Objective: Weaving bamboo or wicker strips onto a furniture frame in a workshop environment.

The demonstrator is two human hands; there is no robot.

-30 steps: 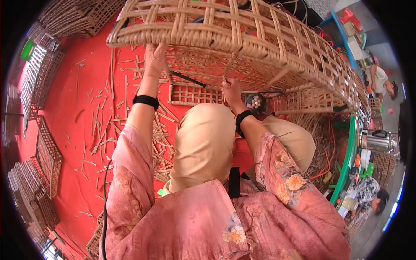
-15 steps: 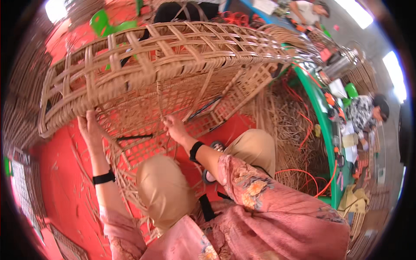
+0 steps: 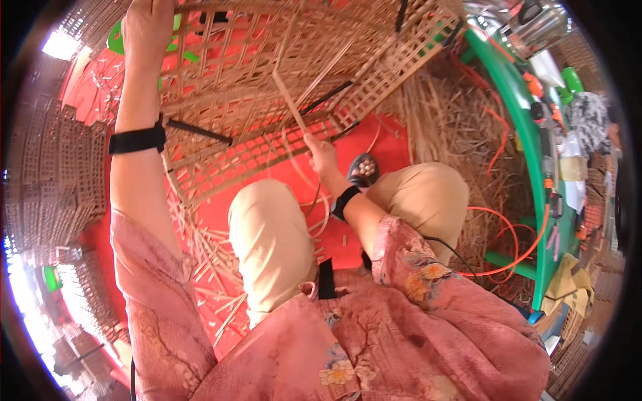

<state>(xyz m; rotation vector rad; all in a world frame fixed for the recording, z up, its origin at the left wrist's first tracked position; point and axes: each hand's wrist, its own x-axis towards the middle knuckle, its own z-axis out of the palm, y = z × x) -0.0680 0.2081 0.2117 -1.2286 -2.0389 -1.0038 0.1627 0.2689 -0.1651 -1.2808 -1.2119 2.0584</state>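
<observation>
A large brown wicker basket (image 3: 364, 97) with openwork lattice sides stands tilted in front of me, its top cut off by the picture's edge. My left hand (image 3: 147, 33) is raised high at its left end, closed against the basket's edge; the fingertips run out of the picture. Lower down, near my knees, my right hand (image 3: 322, 158) pinches the lower end of a flat cane strip (image 3: 289, 97). That strip runs up and bends into the basket's weave. Dark rods (image 3: 198, 131) lie along the basket's inner lower side.
On the right stands a green table (image 3: 518, 110) with tools and containers on it. An orange cord (image 3: 511, 264) loops beside it. Loose cane strips (image 3: 445, 134) are heaped between table and basket. Woven panels (image 3: 57, 174) are stacked at the left. Scraps litter the red floor (image 3: 344, 250).
The basket and my left hand have moved up, so the rim is now out of view. My right hand has shifted right, drawing the cane strip down at a slant.
</observation>
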